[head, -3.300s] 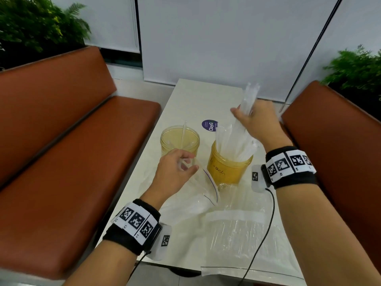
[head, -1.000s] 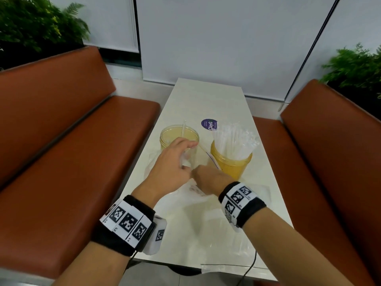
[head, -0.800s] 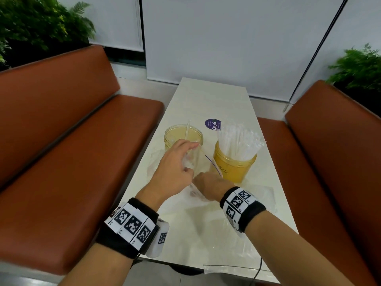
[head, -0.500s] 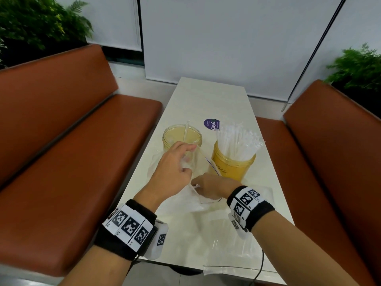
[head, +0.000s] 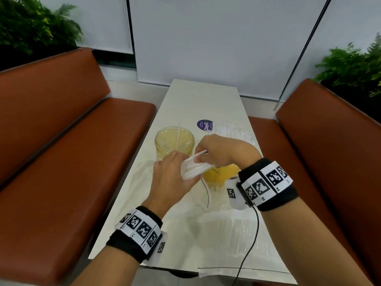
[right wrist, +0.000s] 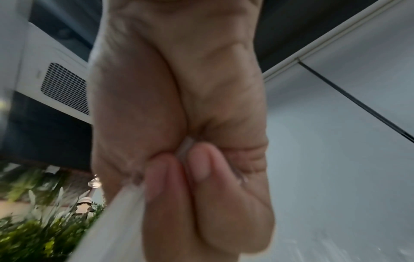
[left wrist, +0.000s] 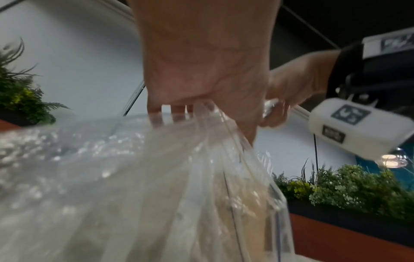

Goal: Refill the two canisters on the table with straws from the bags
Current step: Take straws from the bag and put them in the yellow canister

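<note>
Two yellow-tinted canisters stand mid-table in the head view. The left canister (head: pixel 174 141) holds only a straw or two. The right canister (head: pixel 219 176) is packed with clear straws (head: pixel 234 132) and is partly hidden behind my right hand (head: pixel 214 152). That hand grips a bundle of white straws (head: pixel 192 168) just above the table, its fingers (right wrist: pixel 197 168) curled round them. My left hand (head: pixel 171 175) holds the mouth of a clear straw bag (left wrist: pixel 156 177), which the bundle pokes out of.
A second clear bag (head: pixel 231 236) with straws lies at the table's near edge, with my wrist cable across it. A round purple sticker (head: pixel 204 125) is behind the canisters. Brown bench seats (head: pixel 61 162) flank the narrow white table (head: pixel 198 100).
My right hand, earlier setting straws into the right canister, then reaching into the bag mouth, has risen with a bundle of straws. The left hand has kept hold of the bag.
</note>
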Demonstrator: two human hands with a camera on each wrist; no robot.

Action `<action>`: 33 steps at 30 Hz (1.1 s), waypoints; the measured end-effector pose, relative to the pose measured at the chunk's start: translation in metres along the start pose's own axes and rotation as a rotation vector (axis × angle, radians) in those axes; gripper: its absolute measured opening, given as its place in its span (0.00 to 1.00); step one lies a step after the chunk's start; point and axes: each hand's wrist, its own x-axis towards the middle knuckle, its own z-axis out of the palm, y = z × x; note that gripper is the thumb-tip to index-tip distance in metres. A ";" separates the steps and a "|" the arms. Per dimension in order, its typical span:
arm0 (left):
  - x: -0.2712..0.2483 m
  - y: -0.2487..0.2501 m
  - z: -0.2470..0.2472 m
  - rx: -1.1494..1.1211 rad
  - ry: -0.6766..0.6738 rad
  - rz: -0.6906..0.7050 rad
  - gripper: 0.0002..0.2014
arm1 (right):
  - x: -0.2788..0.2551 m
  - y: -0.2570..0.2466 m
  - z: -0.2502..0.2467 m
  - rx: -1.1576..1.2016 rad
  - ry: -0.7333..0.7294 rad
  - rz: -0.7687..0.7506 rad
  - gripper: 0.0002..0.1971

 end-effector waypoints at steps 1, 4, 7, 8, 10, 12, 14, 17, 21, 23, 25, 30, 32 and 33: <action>0.002 0.000 0.002 0.024 0.025 0.007 0.23 | -0.003 -0.002 -0.003 0.020 0.043 -0.018 0.11; 0.005 0.003 -0.001 0.048 0.015 -0.025 0.11 | -0.009 -0.005 -0.005 0.300 0.184 -0.066 0.14; 0.009 0.004 -0.004 -0.020 0.026 -0.097 0.06 | -0.011 -0.009 0.000 0.706 0.452 -0.097 0.21; 0.011 0.003 -0.004 -0.053 0.036 -0.112 0.06 | -0.010 -0.011 0.005 0.805 0.540 -0.110 0.22; 0.014 0.004 -0.004 -0.122 0.048 -0.140 0.06 | -0.003 -0.015 0.019 0.986 0.620 -0.131 0.22; 0.017 0.005 -0.006 -0.206 0.052 -0.166 0.02 | 0.007 -0.020 0.040 1.044 0.626 -0.154 0.21; 0.018 0.009 -0.008 -0.277 0.042 -0.170 0.15 | 0.019 -0.025 0.061 0.900 0.720 -0.162 0.15; 0.017 0.007 -0.007 -0.321 0.022 -0.223 0.10 | 0.029 -0.031 0.072 0.747 0.850 -0.170 0.20; 0.017 0.002 -0.004 -0.325 0.042 -0.238 0.08 | 0.028 -0.032 0.040 0.690 0.872 -0.219 0.22; 0.018 0.002 -0.004 -0.300 0.061 -0.231 0.11 | 0.022 -0.026 0.010 0.681 0.939 -0.223 0.23; 0.017 0.001 -0.004 -0.287 0.061 -0.218 0.12 | 0.010 -0.016 -0.023 0.659 1.051 -0.228 0.23; 0.012 -0.007 -0.006 -0.353 0.045 -0.179 0.16 | -0.024 0.022 -0.082 0.471 1.305 -0.205 0.22; 0.012 -0.009 -0.007 -0.357 0.056 -0.166 0.17 | -0.025 0.038 -0.086 0.398 1.319 -0.163 0.23; 0.013 -0.009 -0.008 -0.361 0.064 -0.157 0.17 | -0.021 0.047 -0.084 0.370 1.312 -0.134 0.24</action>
